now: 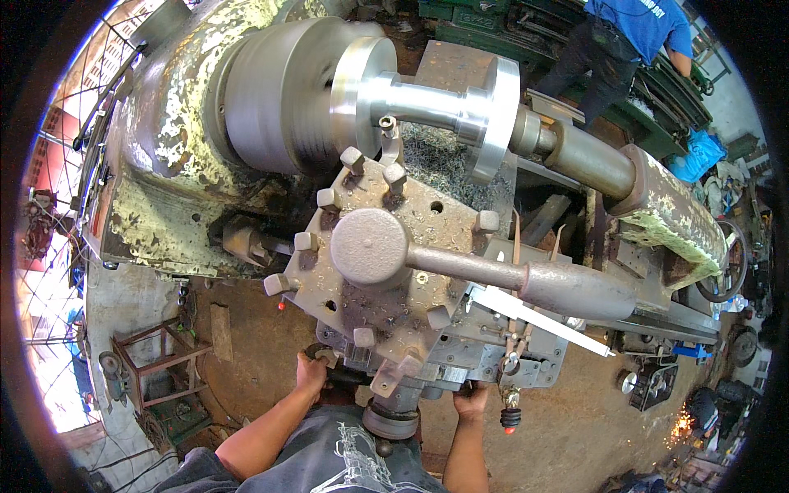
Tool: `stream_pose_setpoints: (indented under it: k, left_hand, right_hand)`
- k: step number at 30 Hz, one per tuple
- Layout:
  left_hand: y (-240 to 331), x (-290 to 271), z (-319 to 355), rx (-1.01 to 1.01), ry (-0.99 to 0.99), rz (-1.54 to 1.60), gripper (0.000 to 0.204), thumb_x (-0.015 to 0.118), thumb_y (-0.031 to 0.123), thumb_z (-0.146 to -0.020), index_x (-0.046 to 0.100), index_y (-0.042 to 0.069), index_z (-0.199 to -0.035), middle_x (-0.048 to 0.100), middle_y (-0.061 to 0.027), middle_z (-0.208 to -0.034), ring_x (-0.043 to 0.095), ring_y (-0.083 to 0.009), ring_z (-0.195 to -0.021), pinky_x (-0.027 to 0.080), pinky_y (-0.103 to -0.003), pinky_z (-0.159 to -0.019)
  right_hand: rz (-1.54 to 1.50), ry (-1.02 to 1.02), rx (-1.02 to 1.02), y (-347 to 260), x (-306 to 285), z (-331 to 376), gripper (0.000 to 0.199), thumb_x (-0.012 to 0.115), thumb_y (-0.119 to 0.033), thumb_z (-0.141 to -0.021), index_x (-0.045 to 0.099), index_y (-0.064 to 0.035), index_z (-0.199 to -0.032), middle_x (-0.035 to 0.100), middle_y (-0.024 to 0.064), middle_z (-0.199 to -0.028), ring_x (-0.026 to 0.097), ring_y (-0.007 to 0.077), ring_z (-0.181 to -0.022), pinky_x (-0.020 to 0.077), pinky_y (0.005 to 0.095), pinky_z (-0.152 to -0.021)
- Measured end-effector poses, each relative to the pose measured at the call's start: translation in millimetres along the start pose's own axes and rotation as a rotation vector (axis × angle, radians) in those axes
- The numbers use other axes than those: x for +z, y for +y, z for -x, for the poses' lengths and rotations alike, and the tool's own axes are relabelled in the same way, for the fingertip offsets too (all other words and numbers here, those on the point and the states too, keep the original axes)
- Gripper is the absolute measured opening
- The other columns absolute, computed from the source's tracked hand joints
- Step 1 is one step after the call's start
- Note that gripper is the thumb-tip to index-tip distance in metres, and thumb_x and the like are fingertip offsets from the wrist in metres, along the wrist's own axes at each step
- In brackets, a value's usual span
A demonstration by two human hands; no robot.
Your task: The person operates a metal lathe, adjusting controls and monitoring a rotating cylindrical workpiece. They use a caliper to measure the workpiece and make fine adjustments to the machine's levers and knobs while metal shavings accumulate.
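Note:
My left hand [311,371] is closed on a dark round handle at the front left of a large lathe's carriage. My right hand [471,398] reaches up under the carriage's front edge with fingers curled; what it grips is mostly hidden. Between my hands sits a round metal dial [389,417]. Above them stands the tool post [370,312], with several square-headed bolts and a long clamping lever [468,267]. A cutting tool [389,135] points toward a shiny flanged metal shaft [423,103], held between the blurred chuck [275,94] and the tailstock [596,160].
Metal chips [436,160] lie beneath the shaft. A digital-caliper-like white bar [538,320] rests on the carriage. A rusty metal frame [168,361] stands on the floor at left. A person in a blue shirt [641,29] stands at the far right; sparks [682,426] fly at lower right.

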State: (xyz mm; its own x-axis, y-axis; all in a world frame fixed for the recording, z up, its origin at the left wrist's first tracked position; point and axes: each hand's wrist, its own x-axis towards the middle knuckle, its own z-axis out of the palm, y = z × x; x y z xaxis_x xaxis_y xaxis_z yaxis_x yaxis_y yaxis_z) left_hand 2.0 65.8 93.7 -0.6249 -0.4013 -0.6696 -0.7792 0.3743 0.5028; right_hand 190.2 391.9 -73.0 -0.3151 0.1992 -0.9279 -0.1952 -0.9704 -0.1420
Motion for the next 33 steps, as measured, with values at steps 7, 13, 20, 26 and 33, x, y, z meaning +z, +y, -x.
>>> stream_pose_setpoints:
  k: [7,13,20,26,33]
  left_hand:
    - [-0.9,-1.4,-6.1,-0.047,-0.011,-0.033,0.034,0.06,0.015,-0.087,0.043,0.006,-0.115,0.057,-0.0125,-0.082,0.056,-0.022,-0.055,0.048,-0.037,-0.04]
    - [-0.7,-1.8,-10.5,-0.08,-0.034,0.042,0.032,0.057,0.014,-0.088,0.043,0.006,-0.116,0.056,-0.0115,-0.079,0.053,-0.0208,-0.05,0.047,-0.037,-0.04]
    - [-10.0,-3.0,-22.9,-0.112,-0.105,0.095,0.029,0.056,0.014,-0.088,0.046,0.005,-0.113,0.056,-0.0095,-0.073,0.052,-0.0196,-0.049,0.046,-0.036,-0.04]
    - [-12.6,-5.7,-30.9,-0.098,-0.124,0.078,0.031,0.057,0.016,-0.087,0.046,0.004,-0.114,0.055,-0.0101,-0.071,0.051,-0.0196,-0.048,0.043,-0.036,-0.038]
    - [-5.8,-8.6,-29.2,-0.147,-0.105,0.113,0.032,0.057,0.015,-0.086,0.046,0.001,-0.112,0.056,-0.0116,-0.071,0.05,-0.0205,-0.047,0.043,-0.037,-0.038]
  right_hand:
    - [-0.01,0.03,0.005,-3.1,16.0,18.8,0.025,0.052,-0.029,-0.09,0.063,-0.0103,-0.101,0.066,0.0106,-0.101,0.057,0.0306,-0.088,0.0451,0.0453,-0.079]
    - [-0.036,0.029,0.009,-2.8,18.0,21.1,0.026,0.05,-0.027,-0.088,0.063,-0.0099,-0.101,0.066,0.0106,-0.105,0.058,0.0315,-0.094,0.0457,0.0464,-0.084]
    - [-0.033,0.028,0.016,-2.4,16.5,20.8,0.026,0.049,-0.027,-0.09,0.064,-0.01,-0.103,0.065,0.0094,-0.108,0.059,0.0307,-0.097,0.0469,0.0454,-0.086]
    - [-0.042,0.057,0.006,-1.8,16.3,19.9,0.024,0.048,-0.028,-0.092,0.063,-0.0102,-0.099,0.065,0.0083,-0.101,0.057,0.0286,-0.089,0.0463,0.0434,-0.079]
    - [-0.048,0.06,0.003,-1.4,17.4,20.7,0.023,0.047,-0.027,-0.092,0.062,-0.01,-0.097,0.065,0.0091,-0.098,0.057,0.0296,-0.085,0.045,0.0444,-0.078]
